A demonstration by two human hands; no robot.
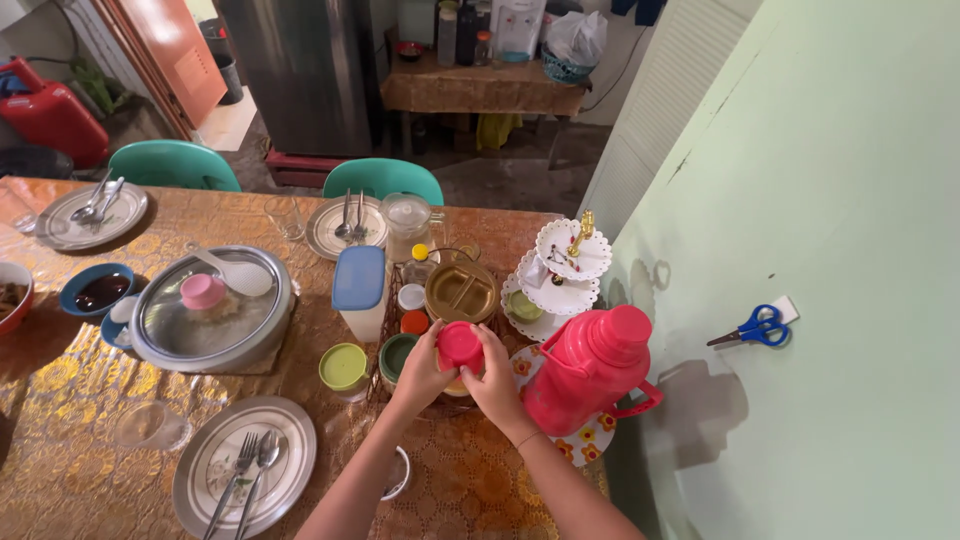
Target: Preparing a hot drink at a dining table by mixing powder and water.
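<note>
- Here, your left hand [420, 372] and right hand [497, 380] both clasped the red-lidded jar [460, 347].
- It stood upright between them, just beside the red thermos [590, 368].

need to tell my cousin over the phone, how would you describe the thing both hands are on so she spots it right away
Start from the tall red thermos jug at the table's right edge, by the green wall. Just left of it, the left hand and right hand clasp a small red-lidded jar at the near edge of a wire rack. The jars beside it have green lids; only this lid is red.
</note>
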